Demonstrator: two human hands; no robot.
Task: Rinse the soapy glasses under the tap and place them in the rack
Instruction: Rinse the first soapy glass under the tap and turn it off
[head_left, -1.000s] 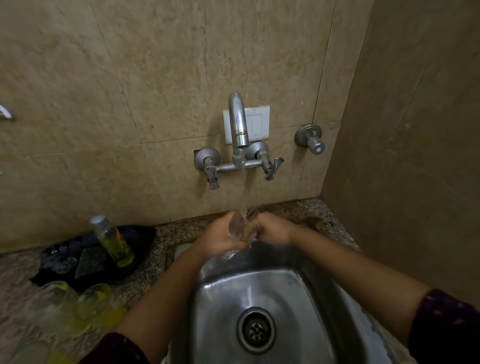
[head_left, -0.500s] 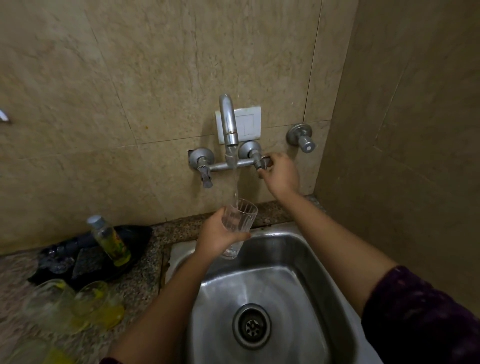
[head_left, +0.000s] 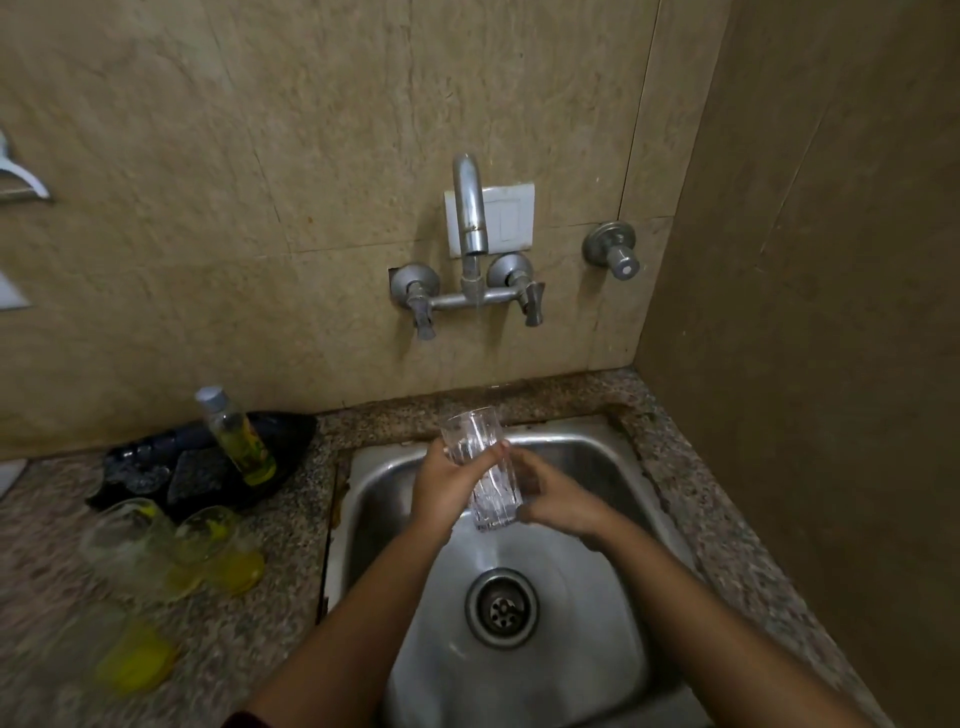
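We hold a glass under the running tap.

Our left hand (head_left: 441, 486) and right hand (head_left: 556, 496) both grip the clear glass (head_left: 483, 467), upright over the sink (head_left: 597, 452) below the tap (head_left: 470, 208). The bottle (head_left: 236, 436) on the counter shows no label we can read.

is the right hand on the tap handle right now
No, the right hand is down over the sink, holding the glass together with the left hand; the tap handle is untouched.
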